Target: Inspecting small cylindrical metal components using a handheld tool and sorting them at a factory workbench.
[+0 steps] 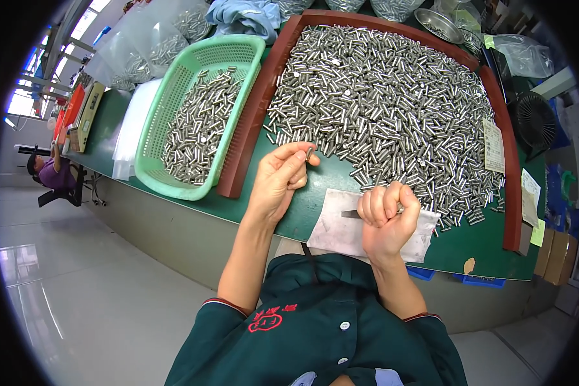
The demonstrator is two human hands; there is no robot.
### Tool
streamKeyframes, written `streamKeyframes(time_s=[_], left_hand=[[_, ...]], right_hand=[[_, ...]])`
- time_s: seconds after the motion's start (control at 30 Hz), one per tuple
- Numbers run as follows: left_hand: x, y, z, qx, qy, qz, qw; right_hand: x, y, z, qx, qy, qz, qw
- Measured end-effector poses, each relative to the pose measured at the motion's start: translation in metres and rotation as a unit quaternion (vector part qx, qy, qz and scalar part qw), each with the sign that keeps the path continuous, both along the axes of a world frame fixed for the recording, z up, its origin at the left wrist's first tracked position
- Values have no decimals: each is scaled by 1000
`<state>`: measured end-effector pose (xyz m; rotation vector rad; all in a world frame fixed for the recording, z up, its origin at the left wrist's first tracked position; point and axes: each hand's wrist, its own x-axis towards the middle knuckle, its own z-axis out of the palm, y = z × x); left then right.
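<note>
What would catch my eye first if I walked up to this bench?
The big heap of small shiny metal pins, spread across the green table inside a brown frame. Left of it, a green plastic basket holds more pins. In front, the left hand pinches one pin, while the right hand grips a thin dark tool over a pale cloth.

A factory sorting bench: metal pins [392, 96] lay heaped across a green worktable [476, 248], a green basket [238, 48] at left.

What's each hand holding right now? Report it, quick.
Left hand: fingers pinched on one small metal pin.
Right hand: closed in a fist around a thin metal tool.
</note>
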<state>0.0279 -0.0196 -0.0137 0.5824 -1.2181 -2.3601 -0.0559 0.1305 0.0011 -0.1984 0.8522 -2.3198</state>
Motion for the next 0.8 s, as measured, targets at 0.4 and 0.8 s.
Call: streamKeyframes(time_s=[0.4, 0.8], left_hand=[[3, -5, 15, -1, 3, 28, 1000], [8, -3, 17, -31, -65, -16, 997]], right_hand=[[-2, 2, -2, -19, -5, 10, 1000], [-3, 1, -4, -34, -2, 18, 999]])
